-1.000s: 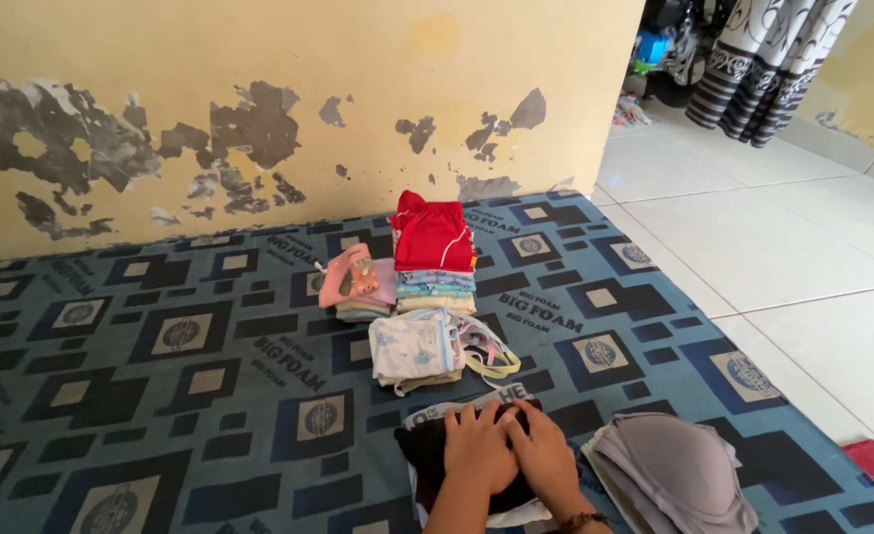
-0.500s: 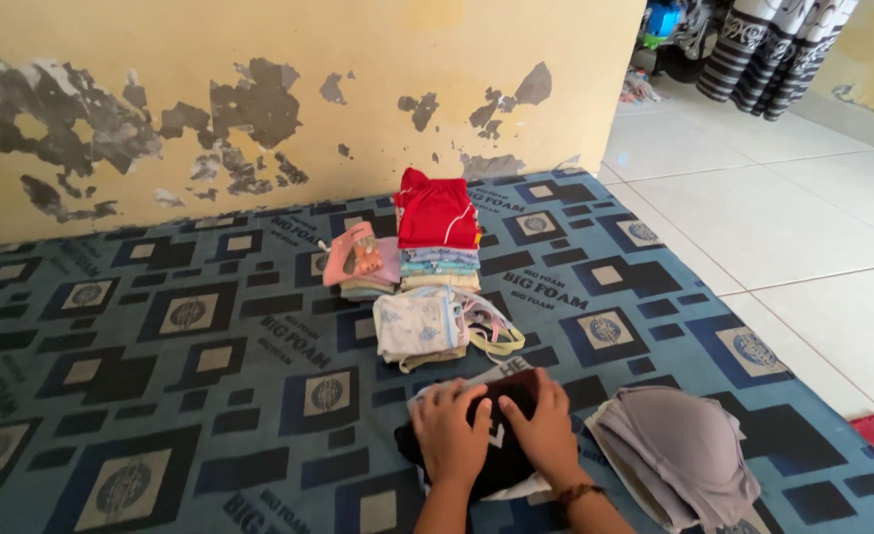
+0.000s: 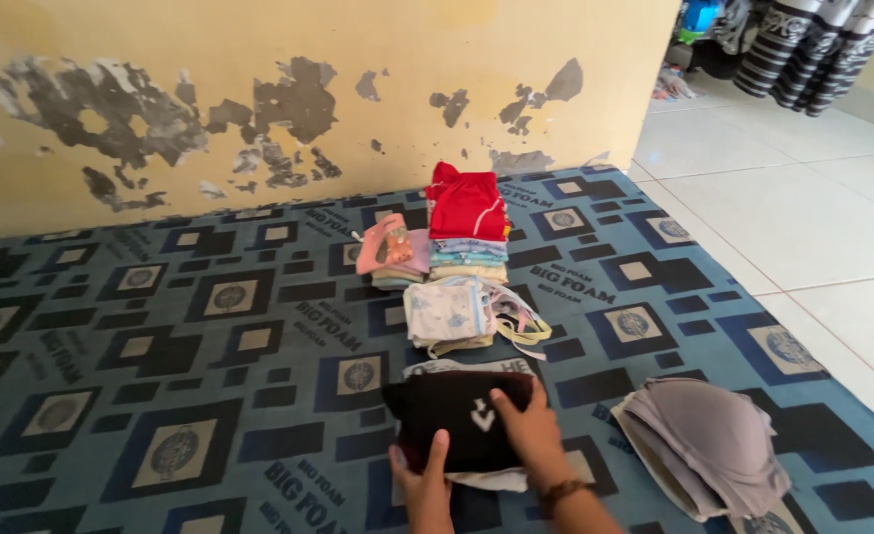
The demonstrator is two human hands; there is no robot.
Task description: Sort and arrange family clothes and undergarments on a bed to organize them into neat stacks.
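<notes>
A folded black garment (image 3: pixel 449 420) with a small white mark lies on top of folded white cloth (image 3: pixel 491 480) on the blue patterned foam mat (image 3: pixel 189 386). My left hand (image 3: pixel 423 485) grips the black garment's near left edge, thumb on top. My right hand (image 3: pixel 526 427), with a bracelet at the wrist, lies flat on its right side, fingers pressing the cloth.
Beyond lie a pale printed stack (image 3: pixel 449 314), a pink stack (image 3: pixel 389 255) and a taller stack topped with red (image 3: pixel 466 208). Grey bras (image 3: pixel 704 445) lie to the right. A peeling yellow wall (image 3: pixel 308 89) backs the mat; white floor tiles (image 3: pixel 803 218) are at right.
My hands have slid apart from the top of the black garment to its edges. The garment now shows wider and flatter. The view has shifted left.
</notes>
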